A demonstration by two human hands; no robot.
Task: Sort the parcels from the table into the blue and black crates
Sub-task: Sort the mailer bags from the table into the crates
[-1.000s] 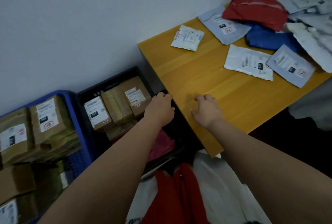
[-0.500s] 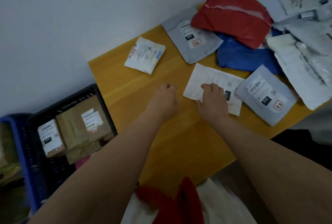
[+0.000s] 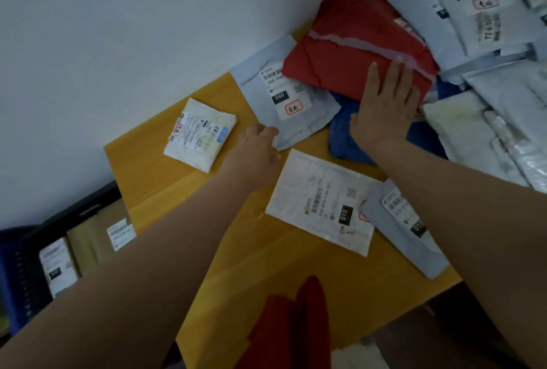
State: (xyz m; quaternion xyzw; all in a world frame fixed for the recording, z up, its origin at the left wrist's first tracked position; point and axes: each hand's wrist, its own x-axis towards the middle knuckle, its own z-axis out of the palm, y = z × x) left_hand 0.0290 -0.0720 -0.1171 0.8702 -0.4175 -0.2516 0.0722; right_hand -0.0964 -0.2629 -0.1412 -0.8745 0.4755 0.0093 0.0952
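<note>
Head view: right hand (image 3: 384, 108) lies flat, fingers straight, on a crinkled red mailer (image 3: 349, 51) atop blue (image 3: 343, 137) and grey bags (image 3: 284, 102), left hand (image 3: 257, 146) loosely curled, holding nothing, over the smooth wooden table (image 3: 165, 191).

The left hand's (image 3: 257, 149) fingertips are curled out of sight, so any grip on the grey 060 mailer (image 3: 284, 102) cannot be told; the blue parcel (image 3: 344, 137) lies mostly hidden under the right hand (image 3: 384, 105) and red parcel (image 3: 349, 51); the black crate (image 3: 74, 214) and blue crate (image 3: 9, 274) are cut by the left edge; label print is blurred.
</note>
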